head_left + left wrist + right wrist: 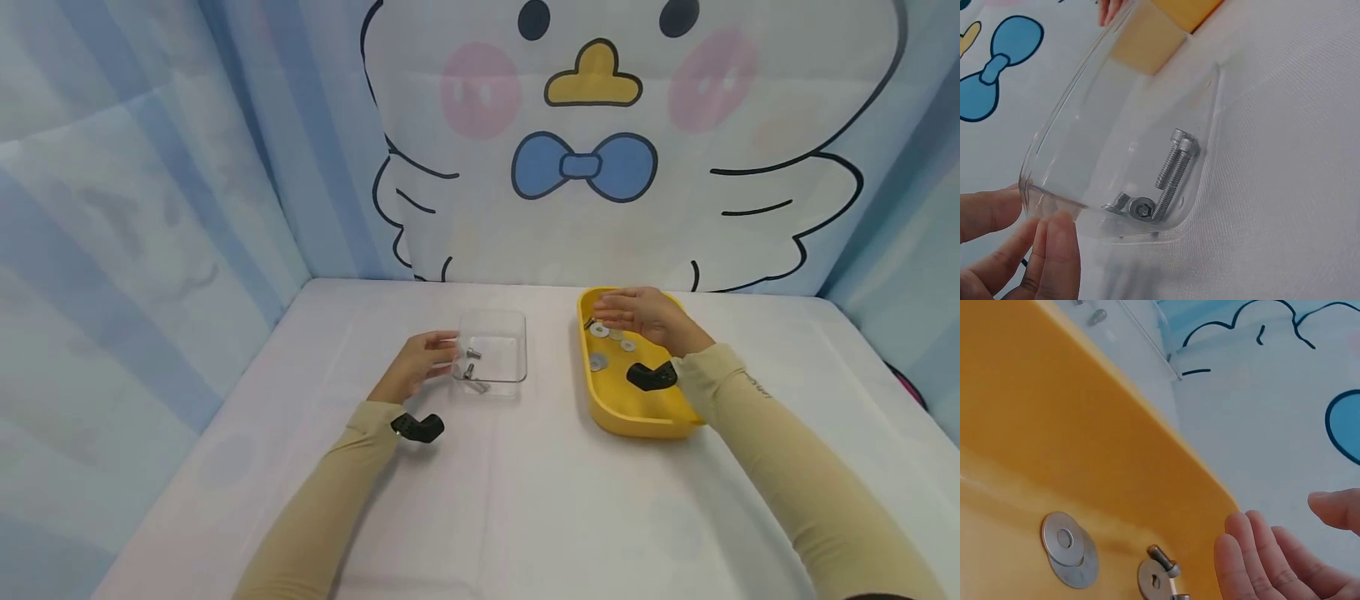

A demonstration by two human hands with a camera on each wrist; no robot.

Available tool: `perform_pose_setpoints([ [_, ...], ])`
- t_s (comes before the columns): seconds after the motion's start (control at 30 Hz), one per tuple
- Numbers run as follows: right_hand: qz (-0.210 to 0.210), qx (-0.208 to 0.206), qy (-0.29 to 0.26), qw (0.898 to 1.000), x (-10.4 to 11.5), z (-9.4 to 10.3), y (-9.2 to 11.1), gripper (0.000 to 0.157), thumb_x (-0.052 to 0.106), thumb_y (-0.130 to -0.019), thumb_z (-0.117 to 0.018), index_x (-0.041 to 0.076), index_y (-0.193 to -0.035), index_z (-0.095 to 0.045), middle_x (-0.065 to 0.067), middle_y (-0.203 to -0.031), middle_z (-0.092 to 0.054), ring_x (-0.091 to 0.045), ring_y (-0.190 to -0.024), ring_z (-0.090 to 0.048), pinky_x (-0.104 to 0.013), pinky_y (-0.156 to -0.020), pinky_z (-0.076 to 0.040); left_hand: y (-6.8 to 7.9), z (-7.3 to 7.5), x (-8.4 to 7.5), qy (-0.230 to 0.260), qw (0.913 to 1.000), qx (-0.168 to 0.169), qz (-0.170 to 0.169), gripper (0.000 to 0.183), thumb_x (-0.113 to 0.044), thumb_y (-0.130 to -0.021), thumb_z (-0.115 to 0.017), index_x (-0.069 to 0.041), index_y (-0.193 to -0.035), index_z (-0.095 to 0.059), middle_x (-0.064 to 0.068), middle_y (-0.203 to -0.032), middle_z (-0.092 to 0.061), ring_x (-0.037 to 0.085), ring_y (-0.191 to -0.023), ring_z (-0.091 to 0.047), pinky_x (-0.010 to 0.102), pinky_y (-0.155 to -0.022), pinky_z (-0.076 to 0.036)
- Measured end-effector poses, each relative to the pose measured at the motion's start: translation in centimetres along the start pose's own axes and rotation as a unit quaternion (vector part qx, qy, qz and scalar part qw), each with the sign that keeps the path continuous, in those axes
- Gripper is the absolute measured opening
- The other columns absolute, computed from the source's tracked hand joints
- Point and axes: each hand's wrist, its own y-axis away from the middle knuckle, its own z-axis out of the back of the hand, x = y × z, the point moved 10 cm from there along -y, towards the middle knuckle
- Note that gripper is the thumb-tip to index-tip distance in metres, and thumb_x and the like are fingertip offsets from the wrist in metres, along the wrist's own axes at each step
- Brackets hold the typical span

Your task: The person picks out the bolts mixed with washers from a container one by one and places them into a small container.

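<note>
In the head view my left hand [416, 363] is at the near left side of a clear plastic box [501, 325]. Its thumb and fingers pinch the box's rim in the left wrist view. Several metal socket-head bolts [1177, 172] lie together at one end inside the box. Over the far part of a yellow tray [637, 427] is my right hand [651, 320], fingers fairly straight, thumb apart and nothing held. Below it lie several flat washers [1063, 539], some overlapping, and a short bolt [1161, 559] leaning on a washer by the tray's wall.
Box and tray stand side by side on a white cloth-covered table [480, 500], with a strip of cloth between them. Behind rises a printed curtain [585, 233] with a cartoon figure; more curtains hang at both sides. A dark wrist device [418, 427] sits by each sleeve cuff.
</note>
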Motion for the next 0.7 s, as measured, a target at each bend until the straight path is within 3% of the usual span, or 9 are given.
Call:
perform_pose_setpoints([
  [0.1, -0.026, 0.009, -0.045, 0.999, -1.1, 0.1, -0.5, 0.058, 0.016, -0.100, -0.044, -0.005, -0.147, -0.018, 0.010, -0.084, -0.068, -0.006, -0.085, -0.068, -0.028, -0.098, -0.049, 0.1, 0.1, 0.0, 0.002, 1.0000, -0.002, 0.002, 0.046, -0.007, -0.092, -0.058, -0.010, -0.136, -0.048, 0.012, -0.135, -0.050, 0.026, -0.123, -0.051, 0.037, -0.103, -0.047],
  [0.37, -0.084, 0.016, -0.091, 0.992, -3.7, 0.3, -1.3, 0.056, 0.017, -0.101, -0.038, -0.005, -0.147, -0.016, 0.003, -0.088, -0.070, -0.010, -0.089, -0.068, -0.032, -0.108, -0.039, 0.3, 0.0, 0.5, 0.010, 0.9999, -0.001, 0.006, 0.045, -0.006, -0.092, -0.057, -0.010, -0.137, -0.048, 0.013, -0.135, -0.050, 0.026, -0.122, -0.052, 0.036, -0.102, -0.048],
  [0.7, -0.108, 0.026, -0.104, 0.988, -4.9, 0.5, -2.3, 0.055, 0.019, -0.102, -0.038, -0.003, -0.147, -0.017, -0.001, -0.093, -0.068, -0.012, -0.093, -0.066, -0.032, -0.111, -0.037, 0.4, -0.3, 0.0, 0.001, 0.9999, 0.005, -0.013, 0.046, -0.005, -0.093, -0.056, -0.007, -0.137, -0.046, 0.015, -0.137, -0.049, 0.028, -0.123, -0.051, 0.037, -0.102, -0.048],
])
